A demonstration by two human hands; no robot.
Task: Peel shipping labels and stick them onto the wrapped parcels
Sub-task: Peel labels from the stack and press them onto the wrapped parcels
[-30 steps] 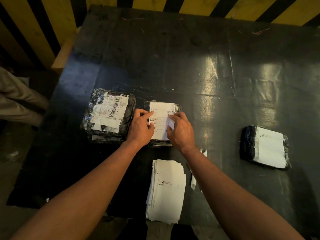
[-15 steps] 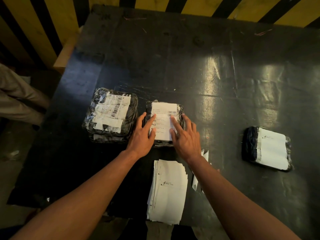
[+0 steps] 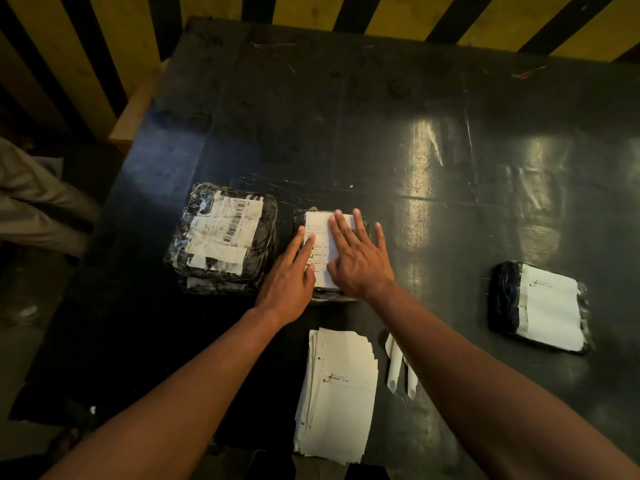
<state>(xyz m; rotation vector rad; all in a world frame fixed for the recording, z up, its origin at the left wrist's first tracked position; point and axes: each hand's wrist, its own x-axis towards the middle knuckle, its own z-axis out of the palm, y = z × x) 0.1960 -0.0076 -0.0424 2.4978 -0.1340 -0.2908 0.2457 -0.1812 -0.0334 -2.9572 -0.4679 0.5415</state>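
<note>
A small black wrapped parcel (image 3: 346, 296) lies at the middle of the dark table, with a white shipping label (image 3: 320, 237) on its top. My left hand (image 3: 289, 275) lies flat on the label's left side, fingers spread. My right hand (image 3: 358, 252) presses flat on the label's right side and hides much of it. A stack of white label sheets (image 3: 337, 393) lies near the front edge below my hands. A larger wrapped parcel (image 3: 221, 240) with several barcode labels sits to the left. Another labelled parcel (image 3: 538, 306) lies at the right.
Two curled strips of white backing paper (image 3: 398, 367) lie beside the label stack. The dark glossy table (image 3: 381, 133) stretches back to a yellow and black striped wall (image 3: 104, 46). A person's trouser legs (image 3: 31, 202) show at the left beyond the table edge.
Both hands went from pinching the label's edges to lying flat on it. My right hand slid up over the label's right half.
</note>
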